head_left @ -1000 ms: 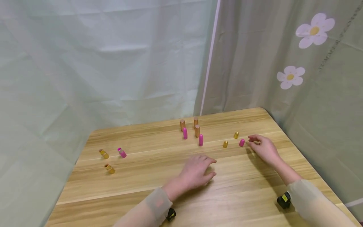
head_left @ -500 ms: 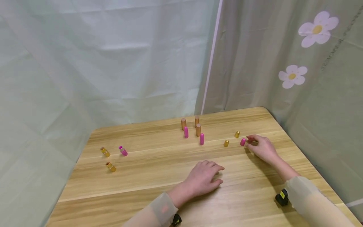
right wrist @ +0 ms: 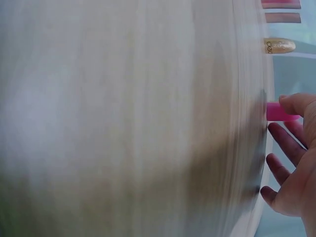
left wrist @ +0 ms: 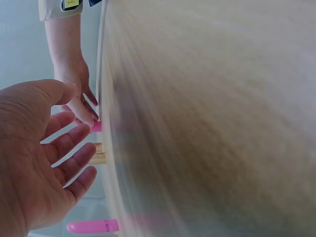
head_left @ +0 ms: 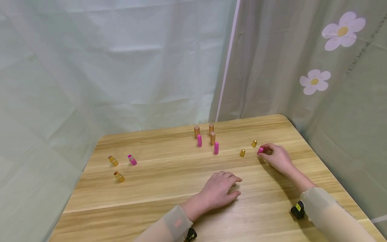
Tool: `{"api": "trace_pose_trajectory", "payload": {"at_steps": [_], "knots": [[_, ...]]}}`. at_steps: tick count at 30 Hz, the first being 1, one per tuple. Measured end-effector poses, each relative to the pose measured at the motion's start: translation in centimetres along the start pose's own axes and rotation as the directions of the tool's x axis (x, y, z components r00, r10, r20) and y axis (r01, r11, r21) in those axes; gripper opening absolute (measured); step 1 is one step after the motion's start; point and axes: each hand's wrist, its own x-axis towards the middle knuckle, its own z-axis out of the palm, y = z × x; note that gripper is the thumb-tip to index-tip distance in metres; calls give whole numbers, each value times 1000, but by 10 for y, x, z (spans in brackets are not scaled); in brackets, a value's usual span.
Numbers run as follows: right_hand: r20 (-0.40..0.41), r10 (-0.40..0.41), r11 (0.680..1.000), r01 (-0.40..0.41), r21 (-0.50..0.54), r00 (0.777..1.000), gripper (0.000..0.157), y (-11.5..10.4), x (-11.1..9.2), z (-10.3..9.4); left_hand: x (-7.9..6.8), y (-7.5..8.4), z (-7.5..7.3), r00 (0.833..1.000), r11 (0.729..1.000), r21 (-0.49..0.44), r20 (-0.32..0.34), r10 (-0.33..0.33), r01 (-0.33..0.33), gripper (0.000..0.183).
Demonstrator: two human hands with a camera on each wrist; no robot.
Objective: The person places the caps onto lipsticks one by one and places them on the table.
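My right hand (head_left: 278, 159) has its thumb and index finger around a short pink bullet-shaped lipstick cap (head_left: 260, 151), pinching it where it stands on the table. In the right wrist view the thumb overlaps the rounded end of that pink cap (right wrist: 274, 111), and the other fingers spread loosely. Two gold bullet-shaped caps, a nearer one (head_left: 242, 153) and a farther one (head_left: 254, 143), stand just left of it. My left hand (head_left: 220, 190) holds nothing, low over the middle of the table. Its fingers are relaxed and parted in the left wrist view.
Two taller pink bullet-shaped pieces (head_left: 216, 148) and several copper cylinders (head_left: 213, 138) stand at the back. On the left are two gold lipstick bases (head_left: 119, 176) and a pink lipstick base (head_left: 132, 160), tops uncapped. Curtains hang behind the wooden table (head_left: 157, 188).
My right hand has moved left to the pink cap and closed thumb and finger on it. My left hand has shifted slightly right, then stayed nearly still.
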Motion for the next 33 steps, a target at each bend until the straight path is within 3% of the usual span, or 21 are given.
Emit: {"api": "trace_pose_trajectory", "payload": {"at_steps": [7,15,20,26,33], "knots": [[-20,32,998,-31,48,999,33,-5,-2,1,-2,-2,0,1000,1000,11,-10,2,-2,41],[-12,48,988,-46,151,999,44,-17,-11,-4,-6,-8,-3,1000,1000,4,-20,-20,20,41],[-39,38,972,-28,232,999,39,-35,-20,-3,-11,-17,-5,998,999,-1,-25,-51,51,42],[-15,16,889,-7,458,1000,37,-60,-34,10,-23,-31,-15,992,993,-36,-44,-114,113,43],[76,90,791,-118,601,993,42,-91,-47,37,-44,-55,-25,979,978,-105,-73,-190,182,44]]}}
